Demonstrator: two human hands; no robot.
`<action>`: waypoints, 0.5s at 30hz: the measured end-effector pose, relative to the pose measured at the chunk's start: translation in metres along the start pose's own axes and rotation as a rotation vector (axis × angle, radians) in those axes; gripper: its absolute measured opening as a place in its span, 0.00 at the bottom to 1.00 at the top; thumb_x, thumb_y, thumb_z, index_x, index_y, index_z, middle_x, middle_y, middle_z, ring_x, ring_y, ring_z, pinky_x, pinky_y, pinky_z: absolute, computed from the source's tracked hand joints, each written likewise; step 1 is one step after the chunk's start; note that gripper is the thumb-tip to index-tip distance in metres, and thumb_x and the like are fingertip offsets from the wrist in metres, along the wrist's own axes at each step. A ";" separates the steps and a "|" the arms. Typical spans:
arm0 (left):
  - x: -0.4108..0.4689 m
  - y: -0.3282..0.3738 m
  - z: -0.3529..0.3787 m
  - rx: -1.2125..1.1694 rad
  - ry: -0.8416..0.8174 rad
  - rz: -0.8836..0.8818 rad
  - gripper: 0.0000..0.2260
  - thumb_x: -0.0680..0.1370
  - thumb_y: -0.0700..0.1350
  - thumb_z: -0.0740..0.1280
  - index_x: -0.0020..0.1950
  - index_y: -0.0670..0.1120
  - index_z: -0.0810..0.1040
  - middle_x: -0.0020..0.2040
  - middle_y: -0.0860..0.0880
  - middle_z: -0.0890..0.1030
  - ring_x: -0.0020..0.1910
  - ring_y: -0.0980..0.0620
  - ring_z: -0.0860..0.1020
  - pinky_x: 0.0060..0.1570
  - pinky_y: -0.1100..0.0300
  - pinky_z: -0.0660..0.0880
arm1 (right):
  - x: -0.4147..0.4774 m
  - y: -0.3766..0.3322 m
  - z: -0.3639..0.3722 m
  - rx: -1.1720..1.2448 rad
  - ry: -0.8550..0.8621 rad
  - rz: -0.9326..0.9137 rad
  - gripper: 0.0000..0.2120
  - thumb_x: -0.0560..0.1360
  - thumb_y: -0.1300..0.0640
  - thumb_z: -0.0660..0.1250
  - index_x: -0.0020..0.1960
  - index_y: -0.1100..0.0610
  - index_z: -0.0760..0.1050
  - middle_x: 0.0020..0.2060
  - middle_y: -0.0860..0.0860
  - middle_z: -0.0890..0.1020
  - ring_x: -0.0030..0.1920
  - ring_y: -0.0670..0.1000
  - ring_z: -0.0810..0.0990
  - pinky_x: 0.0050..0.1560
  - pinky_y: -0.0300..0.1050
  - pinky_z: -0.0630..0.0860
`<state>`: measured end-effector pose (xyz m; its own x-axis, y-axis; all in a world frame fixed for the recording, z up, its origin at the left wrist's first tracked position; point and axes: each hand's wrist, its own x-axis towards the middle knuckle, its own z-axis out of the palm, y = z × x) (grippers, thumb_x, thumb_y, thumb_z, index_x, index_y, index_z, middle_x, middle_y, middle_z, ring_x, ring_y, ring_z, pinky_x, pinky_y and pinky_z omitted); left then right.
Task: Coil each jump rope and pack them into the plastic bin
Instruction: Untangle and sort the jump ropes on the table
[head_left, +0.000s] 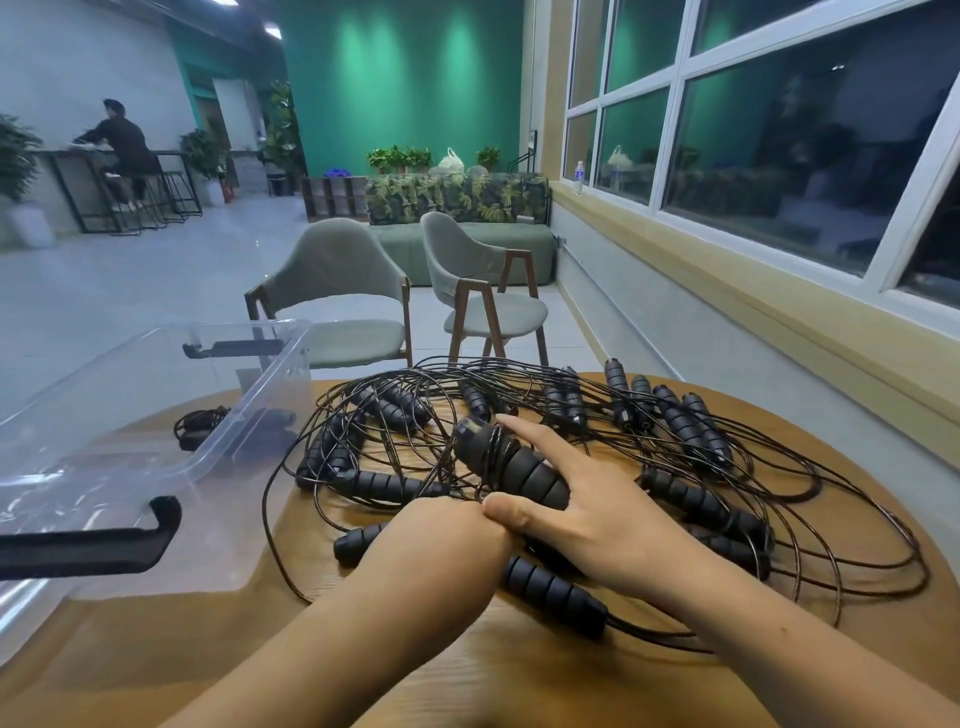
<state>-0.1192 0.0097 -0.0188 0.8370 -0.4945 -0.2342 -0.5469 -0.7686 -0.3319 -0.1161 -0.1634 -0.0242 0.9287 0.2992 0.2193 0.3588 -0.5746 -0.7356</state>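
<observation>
Two hands, one bin, two chairs.

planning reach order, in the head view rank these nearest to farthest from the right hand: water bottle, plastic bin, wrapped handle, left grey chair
From the right hand:
1. wrapped handle, held in that hand, mid table
2. plastic bin, to the left on the table
3. left grey chair, beyond the table's far edge
4. water bottle, far back on the windowsill

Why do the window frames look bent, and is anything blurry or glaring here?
Head view: the wide lens bows the window frames; white glare streaks the plastic bin near its close rim; the jump ropes, left hand and right hand look sharp; the distant seated person is soft.
</observation>
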 end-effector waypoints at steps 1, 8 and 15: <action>-0.002 0.000 -0.001 0.008 -0.001 0.011 0.18 0.84 0.40 0.60 0.73 0.44 0.73 0.68 0.42 0.78 0.66 0.38 0.77 0.61 0.49 0.74 | 0.000 0.001 -0.001 0.029 -0.029 0.006 0.36 0.70 0.25 0.70 0.75 0.20 0.60 0.61 0.27 0.78 0.54 0.28 0.79 0.55 0.28 0.71; -0.012 0.000 0.003 0.003 0.262 0.107 0.11 0.84 0.43 0.60 0.66 0.46 0.74 0.56 0.48 0.82 0.51 0.42 0.81 0.41 0.54 0.67 | 0.001 0.009 -0.005 0.006 -0.040 0.027 0.30 0.77 0.42 0.75 0.74 0.26 0.68 0.63 0.36 0.83 0.57 0.38 0.83 0.64 0.47 0.80; -0.006 -0.028 0.010 -0.254 0.722 0.278 0.14 0.74 0.63 0.63 0.41 0.54 0.76 0.30 0.57 0.77 0.26 0.54 0.75 0.21 0.60 0.70 | -0.001 0.005 -0.013 -0.189 -0.151 -0.008 0.31 0.80 0.45 0.72 0.78 0.26 0.64 0.73 0.30 0.75 0.70 0.34 0.74 0.72 0.40 0.72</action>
<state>-0.1085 0.0382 -0.0168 0.5228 -0.7539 0.3978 -0.7883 -0.6052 -0.1109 -0.1139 -0.1763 -0.0195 0.9061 0.4067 0.1165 0.3909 -0.6995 -0.5982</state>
